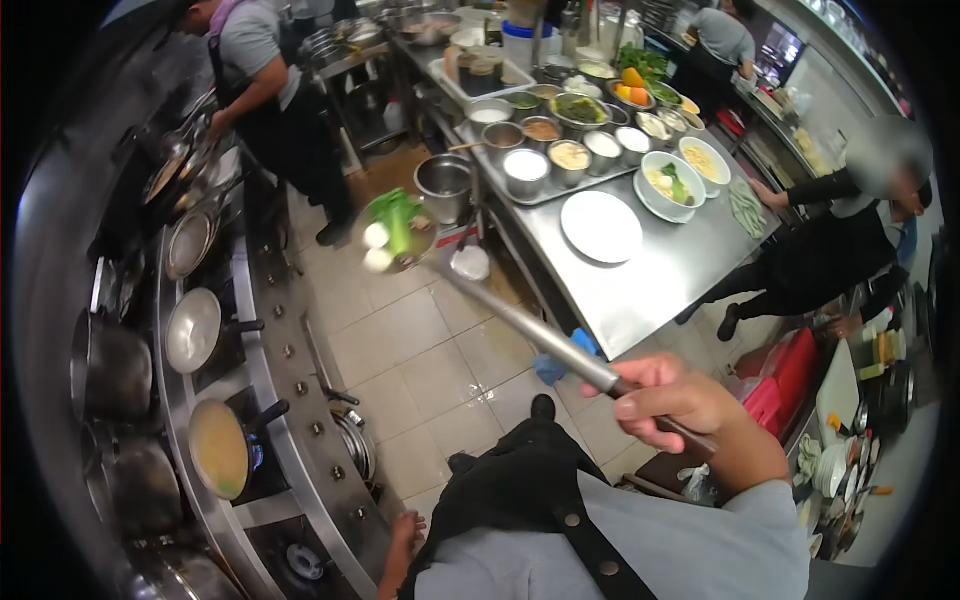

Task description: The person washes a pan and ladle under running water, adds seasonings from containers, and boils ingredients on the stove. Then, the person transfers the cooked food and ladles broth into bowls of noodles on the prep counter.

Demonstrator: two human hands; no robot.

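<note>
My right hand (670,405) is wrapped round the dark grip of a long-handled ladle (530,325), held out over the floor. Leafy green vegetables (400,220) and round white pieces (377,237) lie in its wide bowl. Blur hides whether that bowl is solid or perforated. Down at my side, my left hand (408,527) hangs near the stove front with nothing in it, fingers loosely apart. On the worktable, a white bowl (670,187) with similar greens and white pieces stands beside a white plate (601,227).
Along the left runs a stove (300,440) with a pan of yellowish liquid (220,450) over a blue flame and another pan (194,330). The steel table (640,290) bears several ingredient containers. Co-workers stand at far left (250,80), back right and right (830,230).
</note>
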